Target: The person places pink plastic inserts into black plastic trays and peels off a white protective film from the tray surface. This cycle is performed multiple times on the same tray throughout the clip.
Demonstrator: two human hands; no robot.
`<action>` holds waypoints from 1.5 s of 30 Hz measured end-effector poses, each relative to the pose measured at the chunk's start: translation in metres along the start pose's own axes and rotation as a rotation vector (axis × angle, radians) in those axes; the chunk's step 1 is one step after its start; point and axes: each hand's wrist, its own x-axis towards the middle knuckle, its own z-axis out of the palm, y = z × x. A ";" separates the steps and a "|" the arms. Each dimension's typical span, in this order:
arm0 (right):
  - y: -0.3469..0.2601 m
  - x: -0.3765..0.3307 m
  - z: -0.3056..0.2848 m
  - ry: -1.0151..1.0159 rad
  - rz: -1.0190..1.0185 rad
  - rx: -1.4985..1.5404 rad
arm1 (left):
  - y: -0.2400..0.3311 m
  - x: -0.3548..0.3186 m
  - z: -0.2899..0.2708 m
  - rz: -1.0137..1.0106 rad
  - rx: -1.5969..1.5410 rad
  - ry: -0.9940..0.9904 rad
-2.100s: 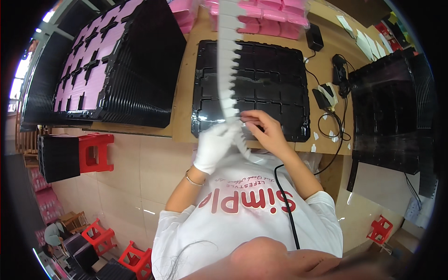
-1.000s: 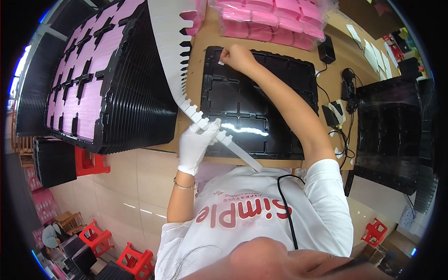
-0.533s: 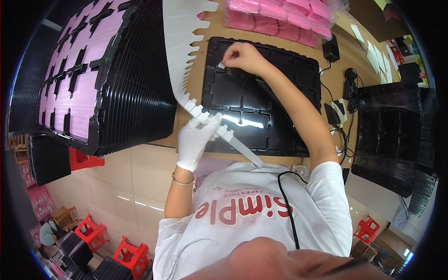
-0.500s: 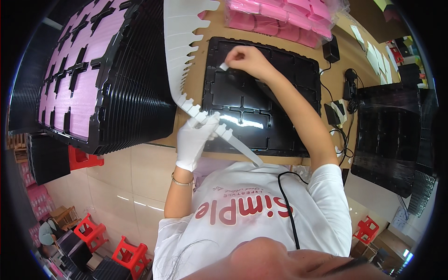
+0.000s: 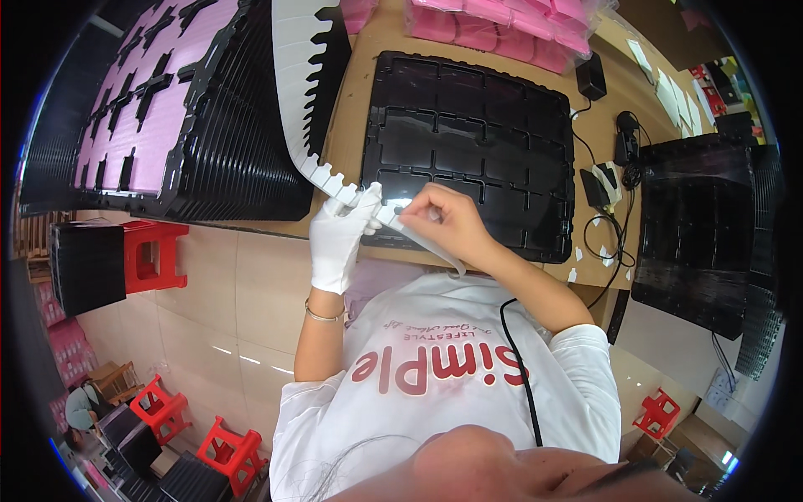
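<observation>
My left hand [image 5: 337,238], in a white glove, is closed around a long strip of white die-cut labels [image 5: 316,174]. The strip curves down from the upper left, past the glove, and its narrow tail hangs toward my shirt. My bare right hand [image 5: 452,224] is beside the glove, thumb and forefinger pinched at a label on the strip; the fingers partly hide it. Beyond and beneath both hands lies a shiny black plastic tray [image 5: 506,155] with cross-shaped ridges.
To the left stands a tall stack of black trays [image 5: 251,159] topped with pink foam. Pink packs [image 5: 502,38] in clear plastic lie at the far edge. Cables and a black adapter [image 5: 592,79] are to the right, with another black stack [image 5: 694,243] beyond. Red stools [image 5: 157,258] stand lower left.
My right hand has come back from the tray's far left part, where it held a small white label, to the strip beside my left hand. The left hand still grips the strip.
</observation>
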 end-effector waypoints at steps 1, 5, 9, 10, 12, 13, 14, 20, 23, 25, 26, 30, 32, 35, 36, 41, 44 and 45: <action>-0.002 -0.002 0.000 -0.061 -0.078 0.004 | -0.003 0.000 -0.002 -0.003 0.002 0.009; -0.013 0.003 -0.005 -0.186 -0.105 -0.015 | -0.013 0.000 -0.019 0.052 0.042 0.113; 0.013 0.027 0.001 -0.128 -0.061 -0.251 | -0.017 -0.004 -0.027 0.024 -0.003 0.130; 0.015 0.028 0.007 -0.087 -0.097 -0.345 | -0.017 -0.005 -0.024 0.027 -0.006 0.131; 0.015 0.030 0.017 -0.030 -0.149 -0.527 | -0.015 -0.007 -0.022 0.018 0.028 0.114; 0.016 0.031 0.019 -0.017 -0.141 -0.537 | -0.012 -0.008 -0.021 0.007 0.064 0.097; 0.017 0.032 0.021 -0.004 -0.132 -0.546 | -0.012 -0.008 -0.021 -0.005 0.100 0.079; 0.025 0.036 0.025 0.087 -0.135 -0.599 | -0.019 -0.006 -0.018 -0.011 0.104 0.048; 0.022 0.038 0.018 0.007 -0.114 -0.527 | -0.019 -0.006 -0.016 0.013 0.199 0.056; 0.018 0.040 0.005 -0.155 -0.107 -0.437 | -0.024 -0.004 -0.019 0.087 0.230 0.036; 0.018 0.041 -0.003 -0.271 -0.106 -0.385 | -0.026 -0.004 -0.019 0.124 0.246 0.026; 0.014 0.033 -0.009 -0.193 0.040 -0.146 | -0.014 -0.005 -0.012 0.032 0.235 0.051; 0.011 0.027 -0.010 -0.131 0.143 0.128 | -0.018 -0.004 -0.012 0.055 0.144 0.068; 0.019 0.013 -0.013 -0.142 0.178 0.682 | -0.009 -0.012 -0.013 0.011 0.192 0.029; 0.010 0.007 -0.018 -0.151 0.226 0.799 | -0.004 -0.015 -0.010 -0.008 0.163 0.016; -0.015 -0.018 -0.011 -0.107 0.502 0.656 | -0.001 -0.022 0.014 -0.015 0.053 -0.054; -0.002 -0.028 -0.005 0.150 0.078 0.117 | 0.003 -0.021 0.030 -0.030 0.055 -0.064; 0.000 -0.029 -0.008 0.231 -0.059 -0.032 | 0.003 -0.019 0.034 -0.028 0.065 -0.076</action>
